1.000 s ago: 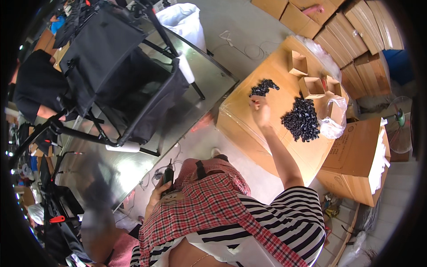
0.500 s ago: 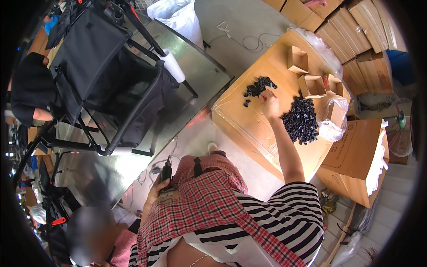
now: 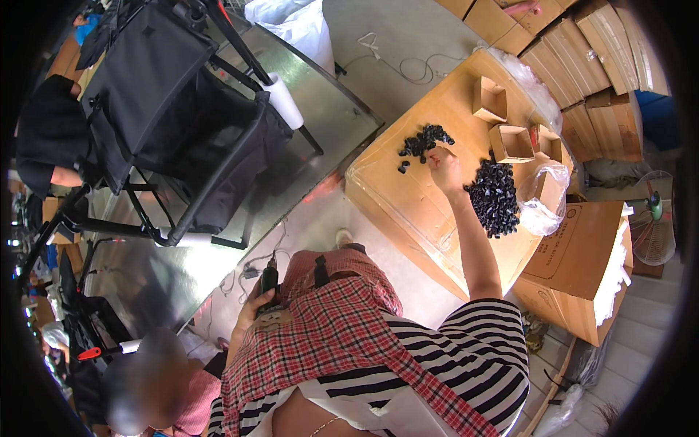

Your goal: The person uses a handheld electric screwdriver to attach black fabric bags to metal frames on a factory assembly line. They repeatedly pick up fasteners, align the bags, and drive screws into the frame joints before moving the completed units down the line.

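Observation:
At my left side, my left hand [image 3: 251,307] is wrapped round a dark electric screwdriver [image 3: 269,280], its bit pointing away from me. My right arm reaches over a large cardboard box [image 3: 393,197] that serves as a work surface. There my right hand [image 3: 445,171] is closed, fingers curled, at the near edge of a small pile of black plastic pieces [image 3: 419,146]. What those fingers hold, if anything, is hidden. Just right of the hand lies a bigger heap of black pieces [image 3: 494,198].
Small open cardboard boxes [image 3: 490,100] and a clear plastic bag [image 3: 542,211] rest on the large box. A black folding chair frame [image 3: 145,95] stands on a metal table [image 3: 331,109] at left. Other people are near the left. An open carton [image 3: 568,247] and a fan [image 3: 655,207] are at right.
My right hand has shifted very slightly nearer and to the right, still closed beside the small pile. The screwdriver in my left hand has moved slightly left. The view has shifted a little.

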{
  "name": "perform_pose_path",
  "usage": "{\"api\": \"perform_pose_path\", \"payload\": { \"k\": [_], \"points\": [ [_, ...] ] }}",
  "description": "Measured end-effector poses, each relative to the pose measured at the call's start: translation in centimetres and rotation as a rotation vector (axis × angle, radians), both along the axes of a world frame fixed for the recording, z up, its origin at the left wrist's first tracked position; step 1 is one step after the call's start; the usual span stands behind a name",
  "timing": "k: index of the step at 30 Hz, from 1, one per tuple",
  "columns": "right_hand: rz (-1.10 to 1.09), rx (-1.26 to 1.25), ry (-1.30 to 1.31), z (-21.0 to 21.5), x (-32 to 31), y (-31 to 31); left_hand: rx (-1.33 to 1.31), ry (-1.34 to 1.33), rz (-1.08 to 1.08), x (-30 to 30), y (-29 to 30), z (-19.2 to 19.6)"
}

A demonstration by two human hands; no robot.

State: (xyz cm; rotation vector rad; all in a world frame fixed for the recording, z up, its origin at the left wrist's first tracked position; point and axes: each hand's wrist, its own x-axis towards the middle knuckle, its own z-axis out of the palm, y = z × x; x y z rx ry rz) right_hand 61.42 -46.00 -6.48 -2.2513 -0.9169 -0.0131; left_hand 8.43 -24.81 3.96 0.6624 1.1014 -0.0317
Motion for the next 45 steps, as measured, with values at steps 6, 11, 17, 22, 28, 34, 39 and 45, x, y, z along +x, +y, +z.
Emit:
{"api": "perform_pose_path", "payload": {
  "k": [6, 11, 17, 22, 28, 34, 39, 45],
  "points": [
    [-0.140, 0.013, 0.052, 0.3, -0.5, 0.0, 0.000, 0.007, 0.042, 0.5, -0.5, 1.3],
    [-0.169, 0.022, -0.008, 0.2, -0.5, 0.0, 0.014, 0.034, 0.058, 0.4, -0.9, 1.5],
    [-0.200, -0.036, -0.086, 0.9, -1.1, 0.4, 0.023, 0.034, -0.001, 0.0, 0.0, 0.8],
    [-0.073, 0.401, 0.555, 4.1, -3.9, 1.0, 0.151, -0.028, -0.090, -0.5, 0.0, 1.3],
    [0.263, 0.547, 1.141, 10.1, -13.4, 5.3, 0.304, -0.380, -0.486, 5.4, 1.8, 6.4],
    [0.432, 0.536, 1.326, 11.8, -18.3, 7.9, 0.524, -0.567, -0.758, 8.6, 0.7, 8.7],
    [0.482, 0.513, 1.472, 12.4, -19.6, 8.3, 0.359, -0.560, -0.663, 8.4, 0.1, 8.4],
    [0.515, 0.525, 1.525, 12.2, -19.9, 8.0, 0.362, -0.540, -0.652, 7.9, -0.5, 8.5]
  ]
}}
